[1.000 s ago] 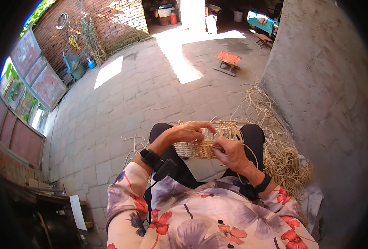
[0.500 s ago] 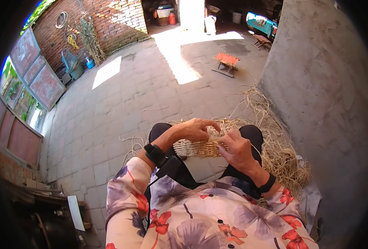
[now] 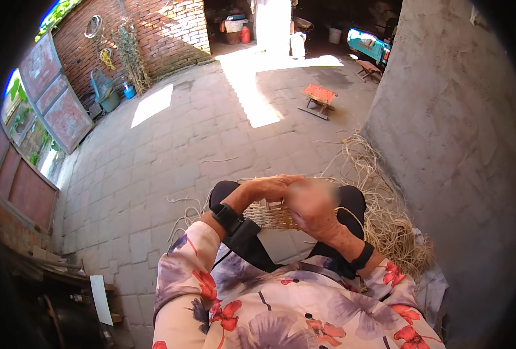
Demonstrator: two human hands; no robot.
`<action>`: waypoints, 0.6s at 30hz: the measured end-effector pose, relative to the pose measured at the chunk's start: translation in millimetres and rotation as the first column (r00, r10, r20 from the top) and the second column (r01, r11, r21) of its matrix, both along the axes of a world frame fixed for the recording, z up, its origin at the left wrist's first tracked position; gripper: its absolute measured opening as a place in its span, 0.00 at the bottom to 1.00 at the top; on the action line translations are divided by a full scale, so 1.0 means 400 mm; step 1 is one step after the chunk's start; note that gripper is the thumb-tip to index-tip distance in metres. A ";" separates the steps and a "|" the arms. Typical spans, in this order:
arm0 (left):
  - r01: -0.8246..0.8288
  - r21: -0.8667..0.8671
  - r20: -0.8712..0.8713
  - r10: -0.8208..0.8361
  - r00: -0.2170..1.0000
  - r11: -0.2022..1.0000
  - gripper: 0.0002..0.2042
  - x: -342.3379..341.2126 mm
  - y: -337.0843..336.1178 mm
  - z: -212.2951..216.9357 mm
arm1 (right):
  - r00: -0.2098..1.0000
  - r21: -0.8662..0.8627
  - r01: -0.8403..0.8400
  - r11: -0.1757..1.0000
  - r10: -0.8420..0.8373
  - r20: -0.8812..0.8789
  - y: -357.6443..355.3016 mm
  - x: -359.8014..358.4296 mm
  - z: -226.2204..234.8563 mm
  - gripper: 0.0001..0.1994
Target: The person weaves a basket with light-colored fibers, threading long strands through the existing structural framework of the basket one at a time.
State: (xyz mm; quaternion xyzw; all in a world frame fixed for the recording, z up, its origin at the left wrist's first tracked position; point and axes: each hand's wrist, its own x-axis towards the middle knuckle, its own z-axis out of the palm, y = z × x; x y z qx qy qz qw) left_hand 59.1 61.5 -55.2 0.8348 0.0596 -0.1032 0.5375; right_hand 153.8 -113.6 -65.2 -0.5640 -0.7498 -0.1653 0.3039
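Overhead, the view covers a paved courtyard [image 3: 170, 145] bounded by a brick wall [image 3: 147, 35] at the far side and a grey plastered wall [image 3: 444, 128] on my right. A heap of loose straw strands [image 3: 386, 215] lies on the paving against that plastered wall, just beside my right knee. A small red stool [image 3: 319, 96] stands well apart, near the sunlit patch.

I sit with a partly woven straw basket [image 3: 269, 216] resting across my lap, between my two forearms. My floral sleeves [image 3: 281, 308] fill the lower edge of the view, and a black band sits on each wrist.

My left hand [image 3: 269, 187] lies over the upper rim of the basket, fingers curled down onto the weave. My right hand [image 3: 310, 206] is raised just above the basket's right part, touching my left hand; it is blurred, so I cannot tell whether its fingers are closed on a strand or apart.
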 end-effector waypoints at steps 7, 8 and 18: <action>0.014 -0.167 -0.021 -0.018 1.000 0.986 0.26 0.007 0.028 -0.056 | 0.953 -0.089 0.087 0.992 -0.056 0.298 0.021 -0.065 0.044 0.03; 0.030 -0.149 0.048 -0.023 0.999 0.988 0.26 0.010 0.025 -0.061 | 0.931 -0.110 0.157 0.981 -0.110 0.348 0.025 -0.085 0.047 0.04; 0.089 -0.115 0.056 -0.083 0.995 0.989 0.26 -0.011 0.017 -0.013 | 0.926 -0.128 0.167 0.978 -0.111 0.360 0.038 -0.090 0.029 0.05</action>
